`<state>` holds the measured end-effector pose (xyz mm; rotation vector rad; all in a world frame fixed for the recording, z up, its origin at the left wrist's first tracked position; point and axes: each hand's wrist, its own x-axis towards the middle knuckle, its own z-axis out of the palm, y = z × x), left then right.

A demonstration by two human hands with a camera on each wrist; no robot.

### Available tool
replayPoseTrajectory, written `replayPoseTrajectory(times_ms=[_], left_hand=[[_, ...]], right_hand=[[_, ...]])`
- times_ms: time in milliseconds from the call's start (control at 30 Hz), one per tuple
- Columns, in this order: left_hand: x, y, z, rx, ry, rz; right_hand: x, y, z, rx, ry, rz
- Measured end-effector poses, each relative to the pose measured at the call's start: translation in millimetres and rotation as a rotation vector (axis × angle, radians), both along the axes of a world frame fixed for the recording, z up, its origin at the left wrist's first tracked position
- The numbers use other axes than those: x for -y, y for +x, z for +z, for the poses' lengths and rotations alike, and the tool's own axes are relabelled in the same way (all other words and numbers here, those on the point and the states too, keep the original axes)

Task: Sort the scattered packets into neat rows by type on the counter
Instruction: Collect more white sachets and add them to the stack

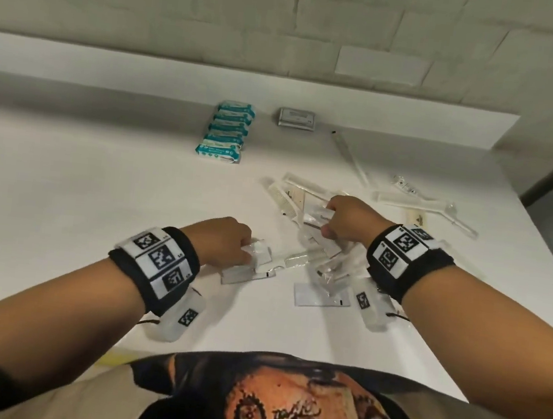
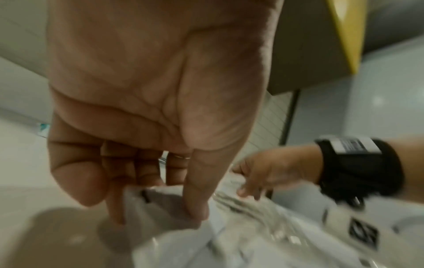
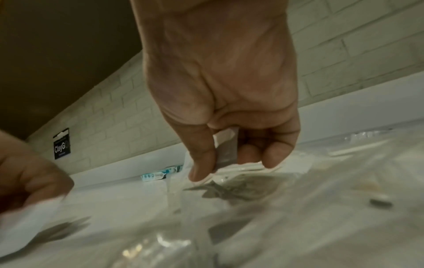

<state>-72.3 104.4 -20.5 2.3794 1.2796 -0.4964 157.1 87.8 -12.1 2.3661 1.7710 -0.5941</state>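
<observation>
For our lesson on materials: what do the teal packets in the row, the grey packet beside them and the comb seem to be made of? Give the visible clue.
Teal packets: probably soft printed plastic film; puffy, slightly glossy.
Grey packet: possibly foil or matt film; flat, dull silver-grey.
Comb: likely rigid cream plastic; fine moulded teeth, apparently inside a clear wrapper.

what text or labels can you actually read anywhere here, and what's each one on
"ClayG", last letter dim: black hanging card on the brick wall.
"Tooth", cut off by the fingers: clear packet held in the right hand.
Script word on the shirt print: not legible.
Teal packets in a row and the grey packet: print too small to read.
Wristband squares: coded markers, no words.
</observation>
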Motion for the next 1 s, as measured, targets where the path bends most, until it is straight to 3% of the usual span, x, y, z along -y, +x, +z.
replayPoseTrajectory(times_ms=[233, 433, 567, 633, 767, 867, 1000], left_hand=[[20, 2, -9, -0.044, 0.077, -0.023], [19, 5, -8, -0.072, 0.02, -0.019], [18, 5, -7, -0.088, 0.007, -0.082], [18, 5, -6, -0.086, 0.013, -0.112], [18, 4, -5, -0.093, 0.02, -0.144], [15, 0, -5, -0.051, -0.007, -0.105], [5, -12, -2, 0.073, -0.077, 0.023]], right_hand=[[9, -13, -10, -0.018, -0.04, -0.038], [7, -27, -10, 0.106, -0.087, 0.017], [32, -21, 11, -0.135, 0.076, -0.038], [54, -26, 28, -0.256, -0.006, -0.036], [87, -41, 20, -0.026, -0.232, 0.071], [97, -38, -8, 0.004, -0.168, -0.026], [94, -34, -13, 0.002, -0.14, -0.126]])
